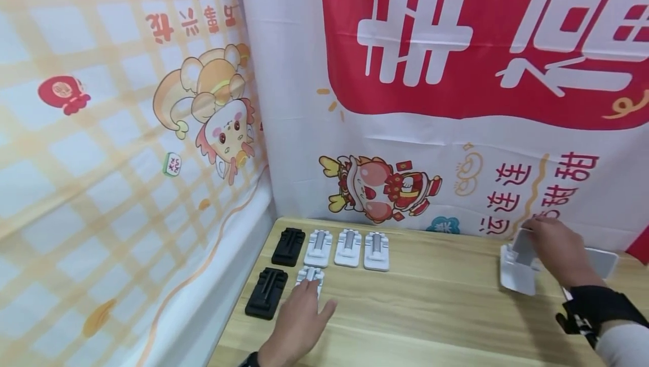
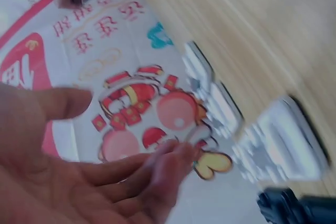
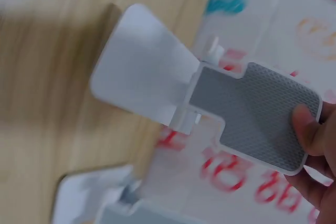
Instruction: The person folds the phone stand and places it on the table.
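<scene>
My right hand (image 1: 563, 248) pinches the grey-padded upper plate of an unfolded white phone stand (image 3: 152, 66), thumb on the pad and fingers behind it. The stand's broad white base is at the wooden tabletop near the back wall. At the left, my left hand (image 1: 301, 319) is over a folded white phone stand (image 1: 310, 274), partly covering it in the head view. Its thumb is spread from the fingers and nothing shows between them in the left wrist view; whether it touches the stand I cannot tell.
Three folded white stands (image 1: 347, 247) and a black one (image 1: 288, 247) line the table's back left. Another black stand (image 1: 266, 292) lies in front. A second unfolded white stand (image 1: 603, 262) is partly behind my right hand. Printed cloth (image 1: 294, 130) hangs at the back and left.
</scene>
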Motion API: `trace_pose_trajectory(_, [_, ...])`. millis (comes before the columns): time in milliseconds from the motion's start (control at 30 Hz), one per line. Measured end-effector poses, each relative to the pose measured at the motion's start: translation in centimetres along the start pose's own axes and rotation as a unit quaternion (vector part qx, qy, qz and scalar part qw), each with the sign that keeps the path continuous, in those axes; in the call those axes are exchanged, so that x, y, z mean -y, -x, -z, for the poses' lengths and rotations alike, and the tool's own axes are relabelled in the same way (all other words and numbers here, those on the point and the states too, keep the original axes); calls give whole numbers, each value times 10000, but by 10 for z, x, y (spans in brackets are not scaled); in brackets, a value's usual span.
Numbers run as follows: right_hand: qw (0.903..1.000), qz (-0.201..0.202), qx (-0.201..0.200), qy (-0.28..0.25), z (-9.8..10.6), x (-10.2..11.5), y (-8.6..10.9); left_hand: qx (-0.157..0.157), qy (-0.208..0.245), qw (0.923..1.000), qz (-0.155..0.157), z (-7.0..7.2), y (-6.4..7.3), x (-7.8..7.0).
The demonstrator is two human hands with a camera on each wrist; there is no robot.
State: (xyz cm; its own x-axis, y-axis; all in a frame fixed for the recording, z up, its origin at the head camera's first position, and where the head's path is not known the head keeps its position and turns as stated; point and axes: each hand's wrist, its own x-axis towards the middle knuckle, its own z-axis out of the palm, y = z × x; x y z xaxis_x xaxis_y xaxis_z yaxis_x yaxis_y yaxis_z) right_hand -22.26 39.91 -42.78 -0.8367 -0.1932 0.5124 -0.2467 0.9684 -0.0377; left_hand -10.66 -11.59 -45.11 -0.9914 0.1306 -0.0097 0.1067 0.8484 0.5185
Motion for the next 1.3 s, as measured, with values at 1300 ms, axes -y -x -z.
trace_pose_trajectory(1300, [9350, 1246, 227, -3312, 105, 251, -24, 1553, 5259, 8356, 323, -2, -10, -89])
